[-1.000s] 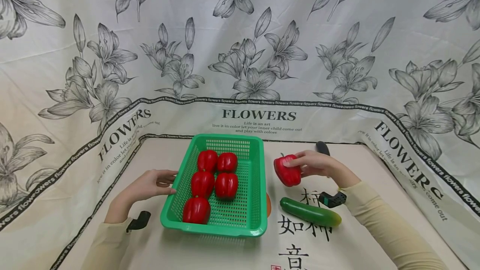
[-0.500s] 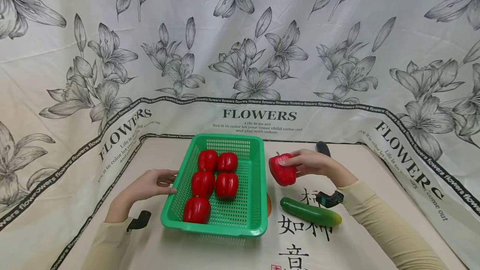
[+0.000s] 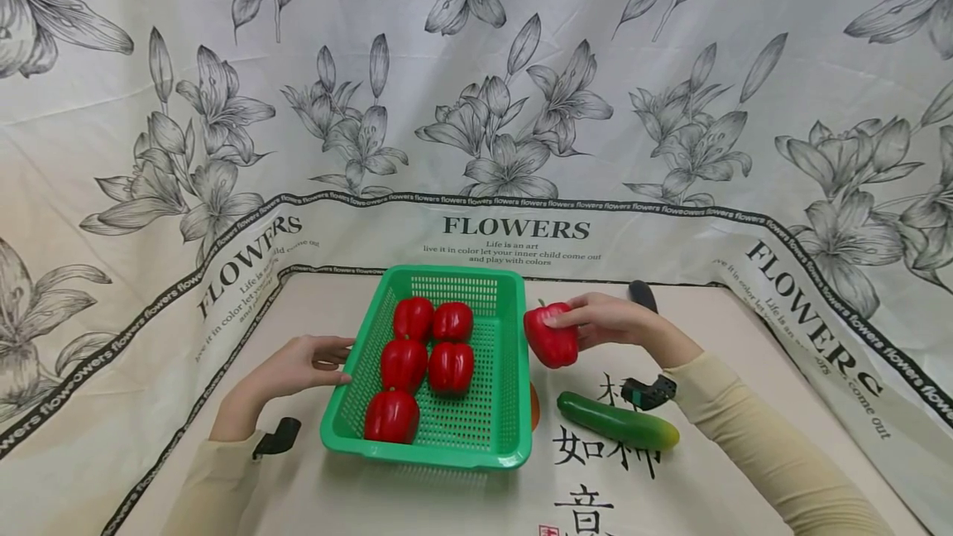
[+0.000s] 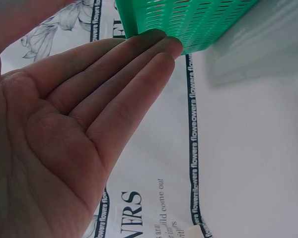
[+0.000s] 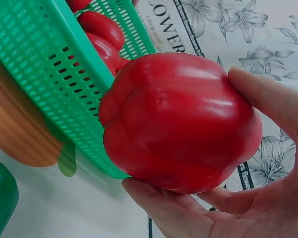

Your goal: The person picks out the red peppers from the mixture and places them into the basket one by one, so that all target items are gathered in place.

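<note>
My right hand [image 3: 612,319] holds a red bell pepper [image 3: 551,335] between thumb and fingers, just outside the right rim of a green plastic basket [image 3: 521,404]. In the right wrist view the bell pepper [image 5: 181,124] fills the middle, its lobed side toward the camera and overlapping the basket wall [image 5: 64,64]. Several more red bell peppers [image 3: 403,366] sit in the left and middle part of the basket. At the basket's left rim is my left hand [image 3: 294,366]; the left wrist view shows its fingers [image 4: 134,94] straight, fingertips right at the green wall [image 4: 188,22].
A green cucumber [image 3: 618,422] lies right of the basket, over black brush characters on the light table surface [image 3: 417,503]. Farther back, behind the right hand, is a dark rounded object [image 3: 642,296]. A flower-printed cloth [image 3: 514,230] hangs around the back and sides.
My right hand has carried the bell pepper leftward, closer to the basket's right rim. The left hand, the basket and the cucumber have stayed in place.
</note>
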The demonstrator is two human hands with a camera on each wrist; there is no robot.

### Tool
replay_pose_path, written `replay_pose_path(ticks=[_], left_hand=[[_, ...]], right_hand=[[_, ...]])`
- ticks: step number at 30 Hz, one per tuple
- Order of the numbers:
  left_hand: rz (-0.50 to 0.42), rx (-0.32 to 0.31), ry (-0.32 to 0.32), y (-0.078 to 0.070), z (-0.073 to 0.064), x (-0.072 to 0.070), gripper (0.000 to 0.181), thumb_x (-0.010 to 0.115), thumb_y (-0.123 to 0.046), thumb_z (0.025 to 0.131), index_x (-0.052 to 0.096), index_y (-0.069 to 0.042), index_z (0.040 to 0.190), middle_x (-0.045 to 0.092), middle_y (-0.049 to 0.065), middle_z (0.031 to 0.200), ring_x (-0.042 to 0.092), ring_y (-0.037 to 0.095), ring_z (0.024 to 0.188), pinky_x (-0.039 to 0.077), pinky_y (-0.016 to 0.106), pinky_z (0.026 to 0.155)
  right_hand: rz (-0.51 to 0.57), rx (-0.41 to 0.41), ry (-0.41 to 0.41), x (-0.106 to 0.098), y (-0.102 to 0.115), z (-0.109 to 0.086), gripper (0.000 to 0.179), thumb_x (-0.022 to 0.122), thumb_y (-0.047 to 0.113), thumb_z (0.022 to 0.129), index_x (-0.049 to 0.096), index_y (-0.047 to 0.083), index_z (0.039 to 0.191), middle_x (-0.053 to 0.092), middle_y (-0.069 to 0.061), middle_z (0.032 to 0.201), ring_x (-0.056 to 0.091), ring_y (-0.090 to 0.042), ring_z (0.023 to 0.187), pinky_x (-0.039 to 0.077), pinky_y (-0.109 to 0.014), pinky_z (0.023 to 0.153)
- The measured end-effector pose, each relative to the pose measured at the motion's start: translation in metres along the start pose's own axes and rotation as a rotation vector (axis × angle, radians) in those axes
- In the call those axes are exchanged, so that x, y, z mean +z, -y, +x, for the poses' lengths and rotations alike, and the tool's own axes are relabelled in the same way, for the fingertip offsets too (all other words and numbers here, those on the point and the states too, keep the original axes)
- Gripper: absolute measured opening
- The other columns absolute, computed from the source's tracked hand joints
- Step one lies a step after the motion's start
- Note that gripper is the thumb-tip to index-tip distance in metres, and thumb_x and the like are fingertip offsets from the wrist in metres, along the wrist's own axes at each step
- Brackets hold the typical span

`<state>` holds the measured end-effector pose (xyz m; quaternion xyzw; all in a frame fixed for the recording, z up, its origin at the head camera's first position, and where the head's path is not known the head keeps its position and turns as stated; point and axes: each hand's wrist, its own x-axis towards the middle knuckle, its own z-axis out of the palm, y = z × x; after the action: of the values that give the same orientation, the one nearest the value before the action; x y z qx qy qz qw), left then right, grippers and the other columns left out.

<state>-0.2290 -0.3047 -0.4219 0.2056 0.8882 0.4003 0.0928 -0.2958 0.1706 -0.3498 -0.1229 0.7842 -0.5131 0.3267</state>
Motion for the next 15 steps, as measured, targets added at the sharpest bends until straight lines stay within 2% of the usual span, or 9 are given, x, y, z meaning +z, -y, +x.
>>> replay_pose_path(ticks=[15], left_hand=[[0.007,-0.007,-0.001,-0.001,-0.001,0.001,0.062,0.073,-0.027,0.083,0.051,0.001,0.134,0.063,0.016,0.122,0.063,0.029,0.107,0.056,0.033,0.089]], right_hand=[[-0.022,0.011,0.018,0.013,0.016,0.006,0.059,0.065,0.031,0.089,0.046,-0.007,0.13,0.062,-0.015,0.113,0.064,-0.028,0.098,0.057,-0.04,0.088]])
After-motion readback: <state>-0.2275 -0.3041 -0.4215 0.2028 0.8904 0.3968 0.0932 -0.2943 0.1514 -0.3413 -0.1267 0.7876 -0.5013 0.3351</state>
